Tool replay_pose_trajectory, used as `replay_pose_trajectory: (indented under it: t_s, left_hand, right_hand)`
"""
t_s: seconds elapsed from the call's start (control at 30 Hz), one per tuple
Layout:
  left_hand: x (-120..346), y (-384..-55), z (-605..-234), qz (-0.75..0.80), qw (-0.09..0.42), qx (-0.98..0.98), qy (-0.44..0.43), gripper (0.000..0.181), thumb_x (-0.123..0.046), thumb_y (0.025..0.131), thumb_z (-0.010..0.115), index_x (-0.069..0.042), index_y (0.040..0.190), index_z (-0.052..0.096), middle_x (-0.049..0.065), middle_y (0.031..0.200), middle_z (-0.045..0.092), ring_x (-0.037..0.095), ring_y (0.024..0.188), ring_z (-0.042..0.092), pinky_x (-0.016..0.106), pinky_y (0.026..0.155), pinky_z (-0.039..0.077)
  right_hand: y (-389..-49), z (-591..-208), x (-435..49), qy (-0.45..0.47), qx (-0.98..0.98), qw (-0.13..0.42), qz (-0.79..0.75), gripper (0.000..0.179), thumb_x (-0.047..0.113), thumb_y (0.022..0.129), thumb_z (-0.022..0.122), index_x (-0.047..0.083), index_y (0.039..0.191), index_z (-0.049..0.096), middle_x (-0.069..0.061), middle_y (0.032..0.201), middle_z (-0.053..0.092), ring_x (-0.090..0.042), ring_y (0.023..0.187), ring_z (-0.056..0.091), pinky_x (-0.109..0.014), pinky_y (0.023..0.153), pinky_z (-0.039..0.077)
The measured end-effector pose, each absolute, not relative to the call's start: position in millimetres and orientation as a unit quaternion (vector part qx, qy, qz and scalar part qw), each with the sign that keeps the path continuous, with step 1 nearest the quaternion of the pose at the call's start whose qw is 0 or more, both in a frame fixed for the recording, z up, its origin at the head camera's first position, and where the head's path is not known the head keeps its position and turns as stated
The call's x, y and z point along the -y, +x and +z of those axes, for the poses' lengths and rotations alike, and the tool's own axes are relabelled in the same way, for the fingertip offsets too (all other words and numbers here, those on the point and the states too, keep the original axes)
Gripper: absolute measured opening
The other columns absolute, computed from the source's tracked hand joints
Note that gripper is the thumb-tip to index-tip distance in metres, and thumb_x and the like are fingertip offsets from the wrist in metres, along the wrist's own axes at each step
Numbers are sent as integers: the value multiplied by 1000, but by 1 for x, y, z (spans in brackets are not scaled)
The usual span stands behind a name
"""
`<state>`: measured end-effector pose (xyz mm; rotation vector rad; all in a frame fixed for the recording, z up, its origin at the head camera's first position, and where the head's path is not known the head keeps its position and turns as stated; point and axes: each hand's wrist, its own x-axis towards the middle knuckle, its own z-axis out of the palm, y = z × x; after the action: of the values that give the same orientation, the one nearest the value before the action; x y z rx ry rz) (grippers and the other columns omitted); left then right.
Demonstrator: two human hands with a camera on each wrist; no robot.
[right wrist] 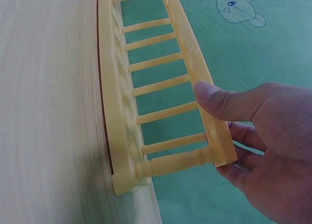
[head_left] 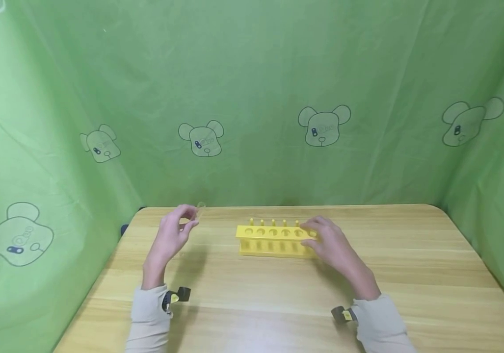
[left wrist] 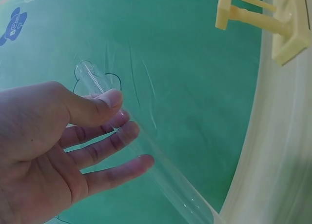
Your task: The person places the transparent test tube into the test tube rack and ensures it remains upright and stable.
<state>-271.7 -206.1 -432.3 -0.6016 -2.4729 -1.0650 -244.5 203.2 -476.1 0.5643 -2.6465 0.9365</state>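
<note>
Clear and slender, a test tube (left wrist: 170, 177) slants through my left hand (head_left: 173, 231), pinched near one end between thumb and fingertips above the table's left side. The head view shows only a faint outline of the tube (head_left: 200, 210). A yellow test tube rack (head_left: 269, 234) stands upright on the table, with a row of round holes along its top and pegs at the back. My right hand (head_left: 330, 243) grips the rack's right end, thumb on the near side of the top bar. In the right wrist view its thumb (right wrist: 214, 94) lies on that bar.
The wooden table (head_left: 252, 304) reaches back to a green curtain (head_left: 252, 73) printed with bear heads. More green cloth hangs at the left and right sides. A strap with a small dark device sits on each wrist.
</note>
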Motion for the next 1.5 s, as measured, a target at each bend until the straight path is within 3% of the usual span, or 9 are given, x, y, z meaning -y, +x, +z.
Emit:
replay_pose_trajectory:
  t_s: [0.4, 0.7, 1.27, 1.5]
  left_hand:
    - [194, -275, -423, -431, 208, 851, -218, 26, 10, 90, 71, 3, 115, 65, 17, 110, 69, 32, 106, 68, 30, 82, 63]
    - [190, -278, -420, -472, 218, 827, -216, 24, 9, 93, 69, 3, 115, 65, 19, 111, 68, 35, 109, 67, 43, 85, 63]
    - [176, -280, -412, -504, 273, 791, -212, 27, 5, 93, 71, 2, 119, 65, 15, 109, 68, 29, 106, 67, 32, 87, 62]
    - [168, -278, -405, -522, 302, 770, -208, 31, 11, 91, 69, 7, 122, 65, 24, 108, 68, 37, 105, 66, 30, 86, 62]
  right_hand:
    - [-244, -476, -203, 196, 915, 139, 325, 41, 4, 84, 83, -3, 122, 70, -17, 119, 67, -38, 111, 63, -54, 96, 56]
    - [-245, -477, -203, 193, 915, 137, 326, 42, 4, 84, 83, -2, 123, 70, -17, 121, 67, -38, 112, 62, -55, 97, 55]
    - [-245, -477, -204, 196, 914, 140, 327, 41, 4, 84, 83, -3, 122, 70, -18, 120, 67, -38, 112, 62, -55, 97, 55]
    - [-246, -477, -203, 196, 914, 139, 327, 41, 3, 84, 83, -2, 122, 70, -17, 119, 67, -38, 111, 62, -54, 96, 55]
